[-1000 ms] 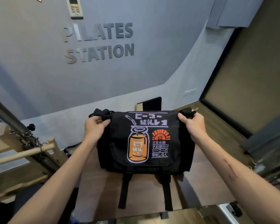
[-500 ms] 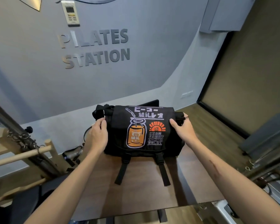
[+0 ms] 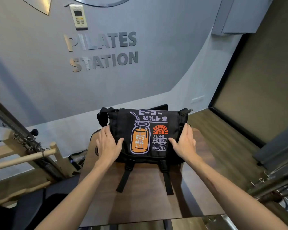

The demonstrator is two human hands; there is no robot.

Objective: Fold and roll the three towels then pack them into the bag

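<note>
A black messenger bag (image 3: 145, 125) with an orange jar print and white Japanese lettering sits on the far half of a small brown table (image 3: 143, 196). Its flap is down and two black straps trail toward me over the tabletop. My left hand (image 3: 107, 145) lies flat on the bag's left side, fingers straight. On the bag's right side my right hand (image 3: 184, 142) rests flat in the same way. No towels are in sight; the bag's inside is hidden by the flap.
A grey wall with "PILATES STATION" lettering (image 3: 103, 52) stands behind the table. Wooden and metal pilates equipment (image 3: 23, 146) crowds the left, and a metal frame with springs (image 3: 273, 180) stands at the right. Wood floor (image 3: 214, 130) shows beyond the table's right edge.
The bag came down from being held up by its top corners and now sits on the table. Both hands left the corners and moved down to lie flat on its sides.
</note>
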